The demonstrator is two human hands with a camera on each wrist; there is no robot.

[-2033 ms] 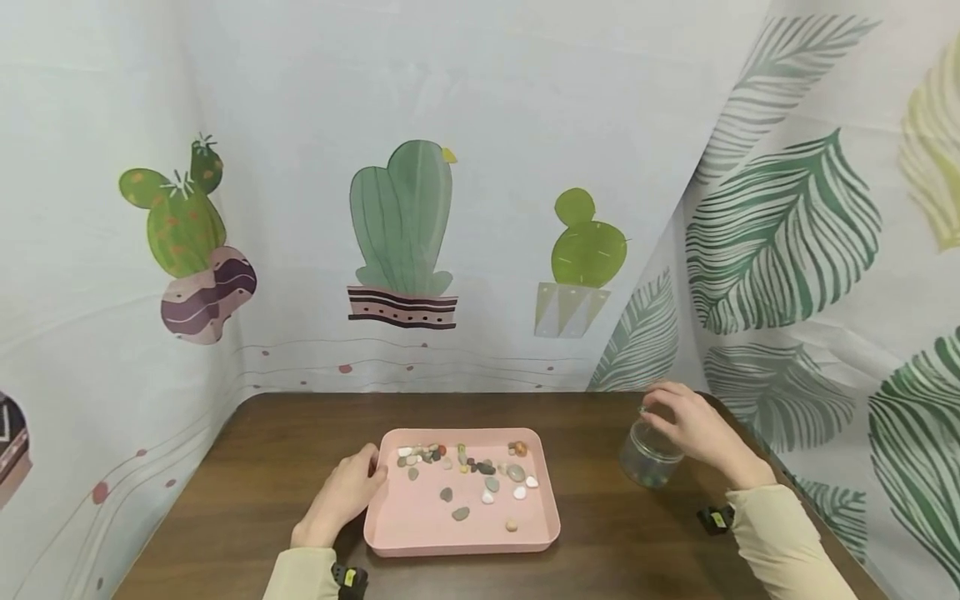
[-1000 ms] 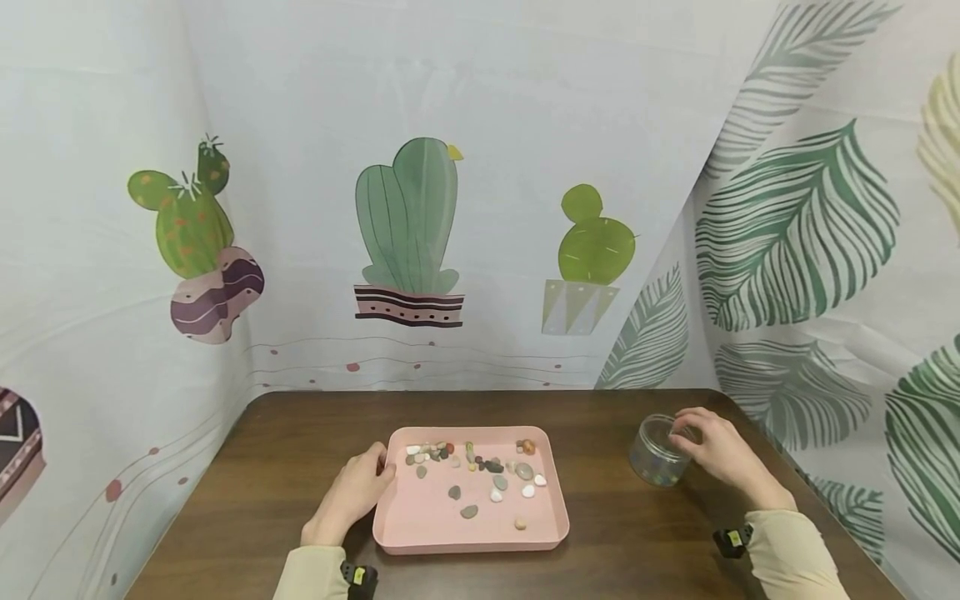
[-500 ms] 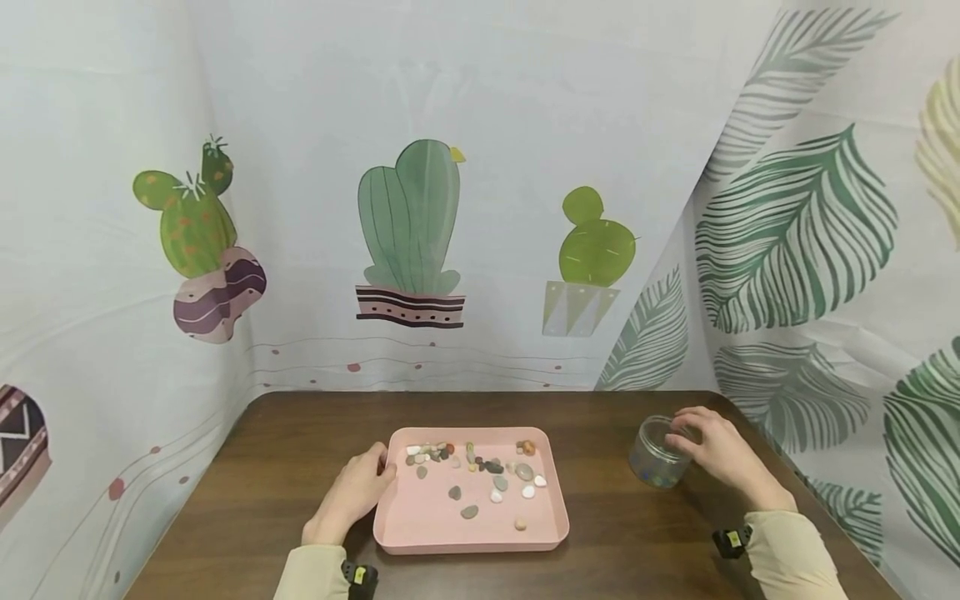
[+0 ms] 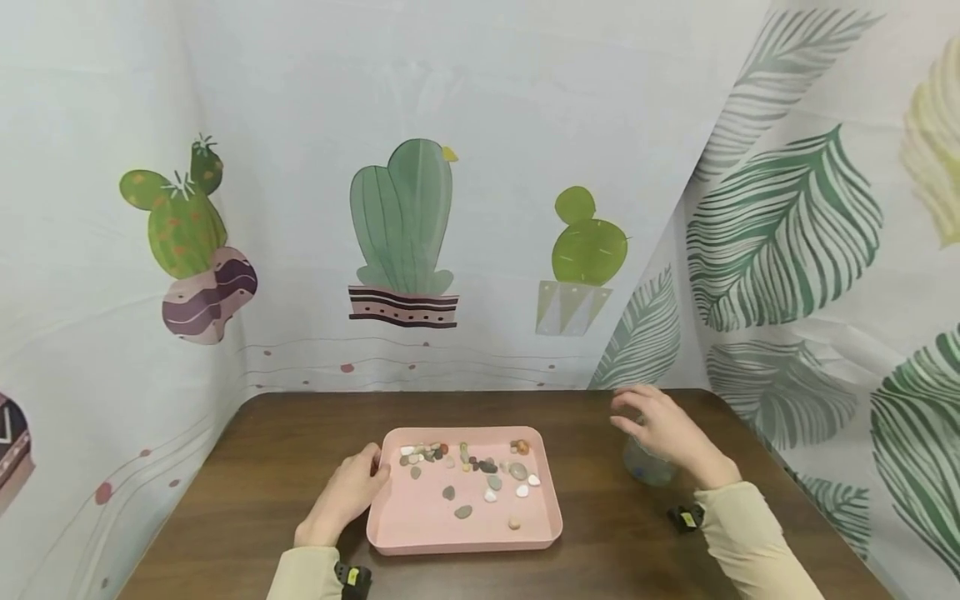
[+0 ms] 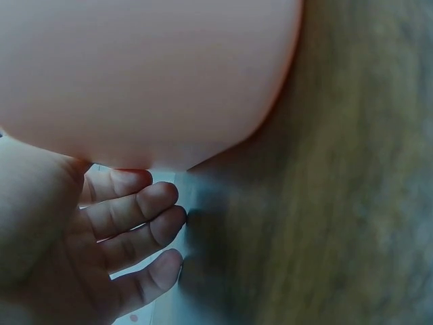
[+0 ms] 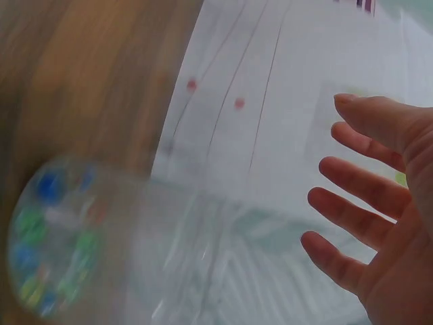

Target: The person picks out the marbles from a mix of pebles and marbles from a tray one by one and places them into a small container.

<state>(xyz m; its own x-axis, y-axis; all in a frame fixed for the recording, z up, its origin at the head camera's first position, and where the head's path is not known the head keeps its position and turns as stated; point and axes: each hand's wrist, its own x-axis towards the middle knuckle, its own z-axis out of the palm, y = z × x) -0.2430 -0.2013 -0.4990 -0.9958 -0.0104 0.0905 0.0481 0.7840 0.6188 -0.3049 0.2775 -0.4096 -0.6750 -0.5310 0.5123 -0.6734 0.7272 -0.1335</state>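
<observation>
At the left edge of a shallow pink tray [image 4: 435, 533], my left hand [image 4: 347, 492] holds the rim. In the left wrist view the tray wall [image 5: 155, 74] hides the thumb, and the bent fingers [image 5: 135, 244] lie outside it. My right hand [image 4: 663, 429] hovers above a clear jar [image 4: 647, 465] on the right, partly covering it. The right wrist view shows its fingers [image 6: 352, 217] spread apart with nothing between them. Blue and green glass pieces [image 6: 54, 250] show at the jar's bottom. Several pebbles [image 4: 463, 512], grey, white, brown and reddish, lie in the tray.
Tray and jar stand on a dark brown wooden table [image 4: 300, 425]. A white cloth [image 4: 495, 100] printed with cacti and leaves hangs behind and at the sides. Most pebbles gather near the tray's far side.
My right hand has come up from the jar's mouth and moved left and away from me. The left hand stays at the tray, and the pebbles lie as before.
</observation>
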